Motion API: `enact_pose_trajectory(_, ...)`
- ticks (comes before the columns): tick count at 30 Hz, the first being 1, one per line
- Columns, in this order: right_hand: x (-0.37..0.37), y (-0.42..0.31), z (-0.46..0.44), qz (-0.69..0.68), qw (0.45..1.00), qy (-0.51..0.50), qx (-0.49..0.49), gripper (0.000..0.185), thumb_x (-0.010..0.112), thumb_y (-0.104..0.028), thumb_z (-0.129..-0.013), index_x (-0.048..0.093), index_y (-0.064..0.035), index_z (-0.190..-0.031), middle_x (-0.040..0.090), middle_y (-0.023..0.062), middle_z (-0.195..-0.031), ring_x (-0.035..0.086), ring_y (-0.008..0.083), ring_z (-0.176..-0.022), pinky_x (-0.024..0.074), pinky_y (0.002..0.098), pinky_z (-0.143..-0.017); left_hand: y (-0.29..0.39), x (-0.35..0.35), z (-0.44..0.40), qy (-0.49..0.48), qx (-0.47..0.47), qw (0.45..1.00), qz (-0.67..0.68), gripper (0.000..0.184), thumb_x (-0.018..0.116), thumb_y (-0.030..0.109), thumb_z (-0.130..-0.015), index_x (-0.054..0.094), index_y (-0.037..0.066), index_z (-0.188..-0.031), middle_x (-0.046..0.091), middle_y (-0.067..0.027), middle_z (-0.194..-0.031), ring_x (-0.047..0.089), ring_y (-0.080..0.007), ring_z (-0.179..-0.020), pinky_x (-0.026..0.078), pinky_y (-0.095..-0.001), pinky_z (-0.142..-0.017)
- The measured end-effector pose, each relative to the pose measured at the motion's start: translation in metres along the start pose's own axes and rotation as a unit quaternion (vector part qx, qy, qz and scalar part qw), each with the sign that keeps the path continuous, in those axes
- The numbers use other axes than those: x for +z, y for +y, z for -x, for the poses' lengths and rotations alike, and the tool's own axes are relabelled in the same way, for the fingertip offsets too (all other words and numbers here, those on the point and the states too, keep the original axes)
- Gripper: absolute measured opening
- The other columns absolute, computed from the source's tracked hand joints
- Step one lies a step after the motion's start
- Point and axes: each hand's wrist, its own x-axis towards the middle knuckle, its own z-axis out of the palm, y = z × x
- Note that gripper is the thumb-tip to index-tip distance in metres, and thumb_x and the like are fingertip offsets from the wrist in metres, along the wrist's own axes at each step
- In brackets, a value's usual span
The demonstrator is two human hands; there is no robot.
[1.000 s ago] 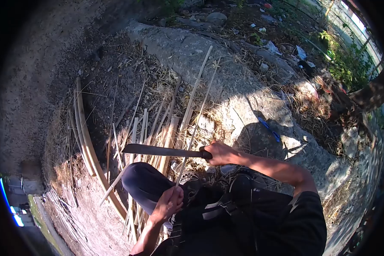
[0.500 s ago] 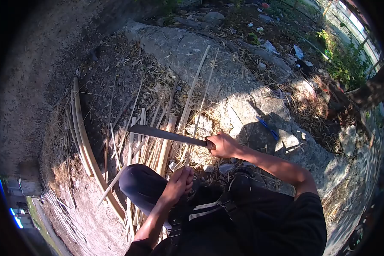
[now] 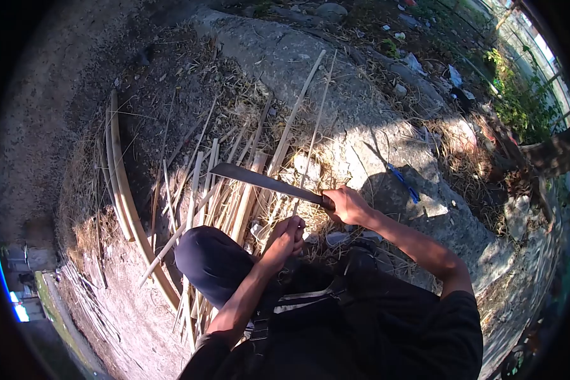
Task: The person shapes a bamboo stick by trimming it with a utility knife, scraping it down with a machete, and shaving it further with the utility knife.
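Observation:
My right hand (image 3: 351, 206) is closed round the handle of a machete (image 3: 269, 182). Its long dark blade points left, slightly upward in the picture, above my bent knee. Lower down, my left hand (image 3: 285, 242) is closed on the near end of a thin bamboo strip (image 3: 315, 139). That strip runs away from me toward the rock and passes by the blade near the handle; whether they touch I cannot tell. A wider bamboo strip (image 3: 297, 114) lies to its left.
Several split bamboo pieces (image 3: 244, 212) are heaped beyond my knee. Long curved bamboo lengths (image 3: 125, 183) lie on the ground at left. A large rock (image 3: 278, 54) stretches across the far side, with a slim blue object (image 3: 403, 183) on it. Litter and plants (image 3: 525, 92) are at upper right.
Both hands have shifted slightly right and away from me in the picture, the left bringing the thin strip along. The machete has moved right and tilts a little more. The camera view has shifted somewhat.

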Motion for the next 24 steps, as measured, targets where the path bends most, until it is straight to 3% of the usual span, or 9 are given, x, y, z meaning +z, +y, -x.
enact_pose_trajectory(2,0.015,0.018,-0.002,0.011,1.0,0.003,-0.024,0.039,0.074,-0.019,-0.08,0.061,-0.0056,-0.114,0.066,0.0126,-0.077,0.068,0.0309,-0.069,0.0568,0.0397,-0.068,-0.001,0.0,-0.003,0.005,-0.006,1.0,0.005,0.026,0.042,0.032,-0.113,0.051,0.011,-0.1,0.034,0.0059,-0.067,0.029,-0.0047,-0.049,0.025,-0.0245,-0.045)
enact_pose_trajectory(4,0.02,0.019,-0.002,0.07,0.979,0.136,-0.137,0.035,0.072,-0.016,-0.081,0.062,-0.0066,-0.112,0.067,0.0121,-0.076,0.068,0.0308,-0.068,0.0565,0.0404,-0.067,-0.004,0.0,-0.006,0.018,-0.026,0.999,-0.019,0.027,0.042,0.033,-0.113,0.051,0.011,-0.1,0.034,0.0059,-0.067,0.029,-0.0046,-0.049,0.025,-0.0245,-0.044)
enact_pose_trajectory(5,0.02,0.023,-0.002,0.069,0.979,0.136,-0.136,0.035,0.072,-0.016,-0.081,0.062,-0.0066,-0.112,0.067,0.0121,-0.076,0.068,0.0308,-0.068,0.0565,0.0404,-0.067,-0.008,-0.002,-0.009,0.018,-0.027,0.999,-0.019,0.027,0.042,0.033,-0.113,0.051,0.011,-0.1,0.034,0.0059,-0.067,0.029,-0.0046,-0.049,0.025,-0.0245,-0.044)
enact_pose_trajectory(7,-0.006,0.002,-0.005,0.02,1.0,0.015,-0.01,0.027,0.068,-0.012,-0.081,0.063,-0.0074,-0.107,0.067,0.0137,-0.073,0.068,0.0322,-0.066,0.0563,0.0427,-0.066,-0.015,-0.006,-0.012,0.002,0.021,0.999,-0.051,0.028,0.042,0.034,-0.113,0.05,0.012,-0.099,0.035,0.0057,-0.067,0.03,-0.0048,-0.048,0.025,-0.0243,-0.044)
enact_pose_trajectory(14,-0.003,-0.007,-0.008,0.004,0.999,0.041,-0.006,0.022,0.068,-0.012,-0.078,0.065,-0.0077,-0.099,0.066,0.0163,-0.072,0.07,0.0352,-0.071,0.0564,0.0474,-0.066,-0.003,-0.001,-0.006,0.029,-0.01,0.998,-0.054,0.029,0.039,0.034,-0.114,0.048,0.011,-0.098,0.034,0.0057,-0.067,0.03,-0.0048,-0.048,0.025,-0.0248,-0.043)
enact_pose_trajectory(16,-0.001,-0.012,-0.004,-0.046,0.999,-0.009,0.023,0.021,0.069,-0.015,-0.079,0.065,-0.0089,-0.099,0.067,0.0163,-0.074,0.07,0.0372,-0.074,0.0566,0.0475,-0.068,-0.003,-0.001,-0.007,0.018,-0.016,0.998,-0.064,0.03,0.038,0.034,-0.115,0.048,0.011,-0.098,0.034,0.0059,-0.067,0.029,-0.0046,-0.049,0.024,-0.0244,-0.043)
enact_pose_trajectory(21,0.008,-0.017,-0.007,-0.058,0.998,-0.012,0.01,0.016,0.068,-0.015,-0.079,0.064,-0.007,-0.092,0.066,0.0178,-0.066,0.068,0.0398,-0.065,0.0552,0.047,-0.062,-0.005,-0.003,-0.009,0.021,-0.005,0.998,-0.051,0.03,0.038,0.033,-0.115,0.047,0.011,-0.098,0.034,0.0062,-0.067,0.029,-0.0042,-0.05,0.024,-0.0237,-0.044)
enact_pose_trajectory(24,0.005,-0.018,-0.008,-0.057,0.998,-0.013,-0.012,0.019,0.069,-0.015,-0.078,0.065,-0.0072,-0.094,0.068,0.0188,-0.07,0.069,0.0401,-0.067,0.0554,0.0482,-0.063,-0.003,-0.002,-0.009,0.016,0.004,0.998,-0.055,0.029,0.038,0.033,-0.115,0.047,0.011,-0.098,0.033,0.0063,-0.068,0.028,-0.0041,-0.05,0.024,-0.0236,-0.044)
